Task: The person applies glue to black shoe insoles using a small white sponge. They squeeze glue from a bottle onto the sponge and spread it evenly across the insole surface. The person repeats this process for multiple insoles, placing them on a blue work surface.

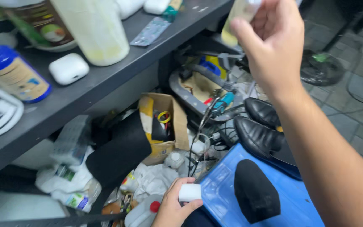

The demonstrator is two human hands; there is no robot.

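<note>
Fingers of my left hand [174, 207] pinch a small white rectangular sponge block [189, 192] low beside the blue plastic tray [223, 197], while my right hand [269, 38], high above it, grips a pale yellowish bottle [237, 19].

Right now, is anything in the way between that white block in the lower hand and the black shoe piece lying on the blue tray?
Nothing visible blocks it. The left hand grips the white block just off the blue tray edge, and bare tray lies between it and the black shoe piece. The right hand holds a pale bottle high above, clear of that gap.
</note>
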